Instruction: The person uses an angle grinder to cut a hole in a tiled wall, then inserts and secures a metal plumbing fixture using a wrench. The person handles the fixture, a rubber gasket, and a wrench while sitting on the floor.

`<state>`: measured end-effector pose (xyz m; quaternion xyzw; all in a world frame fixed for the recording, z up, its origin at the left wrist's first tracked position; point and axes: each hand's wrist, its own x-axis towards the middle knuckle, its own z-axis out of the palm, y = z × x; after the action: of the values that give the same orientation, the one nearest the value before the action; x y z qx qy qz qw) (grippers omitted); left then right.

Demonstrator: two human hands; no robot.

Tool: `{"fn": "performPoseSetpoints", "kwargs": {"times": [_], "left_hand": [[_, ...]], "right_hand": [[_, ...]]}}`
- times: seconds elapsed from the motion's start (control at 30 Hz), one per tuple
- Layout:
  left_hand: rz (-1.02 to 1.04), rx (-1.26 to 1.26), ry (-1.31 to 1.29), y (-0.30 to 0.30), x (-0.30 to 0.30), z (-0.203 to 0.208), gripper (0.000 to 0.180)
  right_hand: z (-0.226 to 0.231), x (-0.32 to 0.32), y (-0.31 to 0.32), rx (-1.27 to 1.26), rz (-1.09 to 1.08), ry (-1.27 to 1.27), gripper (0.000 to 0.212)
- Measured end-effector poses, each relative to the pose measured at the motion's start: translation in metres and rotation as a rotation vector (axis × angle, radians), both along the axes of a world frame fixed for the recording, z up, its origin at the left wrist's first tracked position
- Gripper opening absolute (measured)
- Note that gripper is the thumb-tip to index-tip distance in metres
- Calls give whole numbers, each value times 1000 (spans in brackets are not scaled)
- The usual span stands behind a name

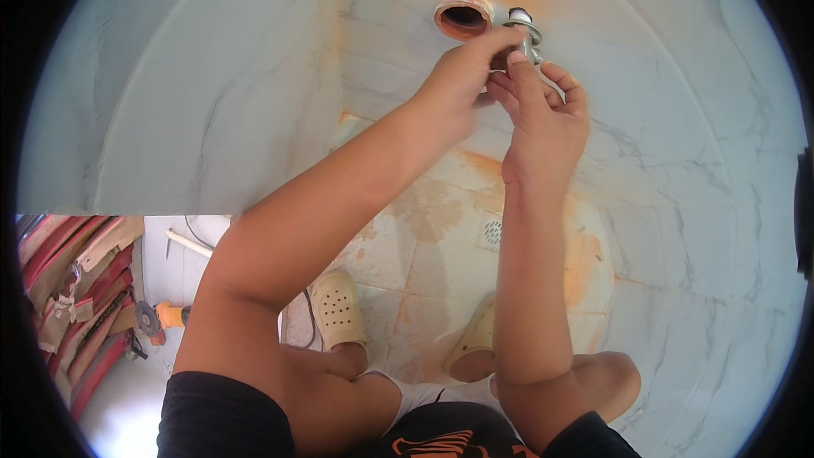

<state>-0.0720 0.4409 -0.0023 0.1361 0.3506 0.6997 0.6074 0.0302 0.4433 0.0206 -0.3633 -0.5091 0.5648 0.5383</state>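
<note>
Black T-shirt (458, 421) at lower edge of frame, short sleeves (225, 417), orange print (441, 444) at bottom centre. White shorts (417, 394) just above. Cream clogs (337, 307) with small round holes, lower centre. Left hand (466, 72), right hand (547, 123): both bare, upper centre.

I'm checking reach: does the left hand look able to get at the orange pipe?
Probably yes: the orange pipe sits beyond the left hand with nothing visibly between, though that hand is busy at the metal fitting.
</note>
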Motion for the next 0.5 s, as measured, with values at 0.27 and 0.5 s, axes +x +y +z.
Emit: {"fn": "performPoseSetpoints", "kwargs": {"times": [0.27, 0.5], "left_hand": [[8, 35, -87, 4, 3, -18, 26], [-29, 178, -215, 2, 7, -18, 23]], "right_hand": [[3, -1, -2, -53, -40, 47, 53], [5, -3, -4, -86, -45, 78, 50]]}}
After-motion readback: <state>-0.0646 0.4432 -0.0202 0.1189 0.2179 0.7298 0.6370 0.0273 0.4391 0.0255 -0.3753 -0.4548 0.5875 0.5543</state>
